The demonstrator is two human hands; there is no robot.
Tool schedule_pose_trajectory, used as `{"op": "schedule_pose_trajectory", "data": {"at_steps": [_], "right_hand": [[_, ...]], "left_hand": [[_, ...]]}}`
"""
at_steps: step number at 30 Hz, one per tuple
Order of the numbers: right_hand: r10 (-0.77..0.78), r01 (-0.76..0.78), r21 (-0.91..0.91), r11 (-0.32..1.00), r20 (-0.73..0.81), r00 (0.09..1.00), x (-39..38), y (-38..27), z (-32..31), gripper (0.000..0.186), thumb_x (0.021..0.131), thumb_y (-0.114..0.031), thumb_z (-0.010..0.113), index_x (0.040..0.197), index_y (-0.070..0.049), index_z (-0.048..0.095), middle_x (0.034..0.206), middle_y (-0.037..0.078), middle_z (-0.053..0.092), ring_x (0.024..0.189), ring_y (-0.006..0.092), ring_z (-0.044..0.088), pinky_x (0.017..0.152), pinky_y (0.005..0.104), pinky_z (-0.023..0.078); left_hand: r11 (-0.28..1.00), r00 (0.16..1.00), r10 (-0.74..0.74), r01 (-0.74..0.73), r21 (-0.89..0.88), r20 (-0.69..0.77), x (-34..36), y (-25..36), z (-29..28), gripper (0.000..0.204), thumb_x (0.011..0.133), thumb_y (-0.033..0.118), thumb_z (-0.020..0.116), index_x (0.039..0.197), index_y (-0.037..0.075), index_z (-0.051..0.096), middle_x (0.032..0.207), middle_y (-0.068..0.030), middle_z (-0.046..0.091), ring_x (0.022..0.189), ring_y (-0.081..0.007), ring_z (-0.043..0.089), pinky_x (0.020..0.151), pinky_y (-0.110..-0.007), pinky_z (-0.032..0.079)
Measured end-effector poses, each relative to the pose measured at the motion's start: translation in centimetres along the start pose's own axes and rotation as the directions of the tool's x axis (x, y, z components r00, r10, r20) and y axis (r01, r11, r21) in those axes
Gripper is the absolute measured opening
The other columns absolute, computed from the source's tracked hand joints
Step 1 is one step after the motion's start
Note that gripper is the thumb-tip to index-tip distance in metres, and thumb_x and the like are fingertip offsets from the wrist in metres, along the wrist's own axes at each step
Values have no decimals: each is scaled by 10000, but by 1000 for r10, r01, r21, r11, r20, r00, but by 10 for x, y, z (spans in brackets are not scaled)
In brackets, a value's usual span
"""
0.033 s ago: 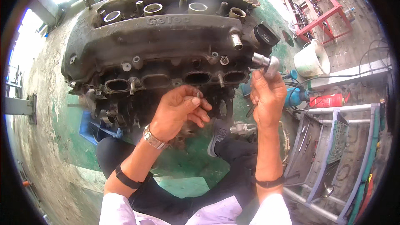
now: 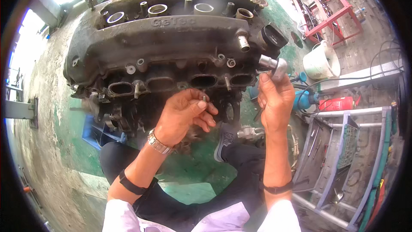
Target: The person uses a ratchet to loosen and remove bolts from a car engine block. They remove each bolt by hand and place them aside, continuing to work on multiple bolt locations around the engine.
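In front of me stands a car engine with a black valve cover (image 2: 150,38) and a row of oval ports (image 2: 203,80) along its near side. My left hand (image 2: 182,114) is just below these ports, thumb and forefinger pinching a small metal bolt (image 2: 205,99) whose shank points up. My right hand (image 2: 274,99) is closed round the handle of a ratchet wrench (image 2: 280,69), held upright at the engine's right end. A silver socket (image 2: 268,61) on its head points left, apart from the engine. Two studs, one a threaded stud (image 2: 137,89), stick out between the ports.
A blue bin (image 2: 101,131) sits on the floor at the engine's lower left. To the right are a white bucket (image 2: 322,62), a red cylinder (image 2: 337,104), a metal frame rack (image 2: 343,159) with tools, and a red stand (image 2: 328,8). Cables run across there.
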State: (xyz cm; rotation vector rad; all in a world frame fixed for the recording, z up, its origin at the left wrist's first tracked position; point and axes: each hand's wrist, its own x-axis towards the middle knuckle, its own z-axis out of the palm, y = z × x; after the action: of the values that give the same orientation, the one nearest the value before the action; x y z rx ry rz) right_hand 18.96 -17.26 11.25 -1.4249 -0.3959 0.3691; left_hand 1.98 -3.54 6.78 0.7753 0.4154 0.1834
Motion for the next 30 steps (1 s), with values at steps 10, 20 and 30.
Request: {"op": "schedule_pose_trajectory", "data": {"at_steps": [10,20,30], "right_hand": [[26,-26,7,1000,14,1000,0,2,3,137,857,-93,709,821,-96,577,700,-62,538,568,20,426,486,196,308],[28,-28,10,1000,-38,999,1,9,6,98,860,-36,685,887,-85,604,660,-52,538,462,16,375,400,188,277],[23,-23,16,1000,-10,1000,1,11,10,115,860,-72,706,898,-70,598,689,-22,555,471,20,390,403,186,280]], "left_hand": [[998,998,55,-55,-24,-1,-3,0,-4,203,922,123,630,1045,-31,580,821,-131,655,584,-175,638,504,-280,531],[993,993,115,-116,-2,-12,-1,-1,-3,295,937,139,590,1153,-60,574,893,-125,655,655,-176,639,562,-309,539],[990,992,127,-126,-64,15,-1,0,-4,266,960,89,540,1180,-57,570,928,-118,665,702,-160,654,617,-289,570]]}}
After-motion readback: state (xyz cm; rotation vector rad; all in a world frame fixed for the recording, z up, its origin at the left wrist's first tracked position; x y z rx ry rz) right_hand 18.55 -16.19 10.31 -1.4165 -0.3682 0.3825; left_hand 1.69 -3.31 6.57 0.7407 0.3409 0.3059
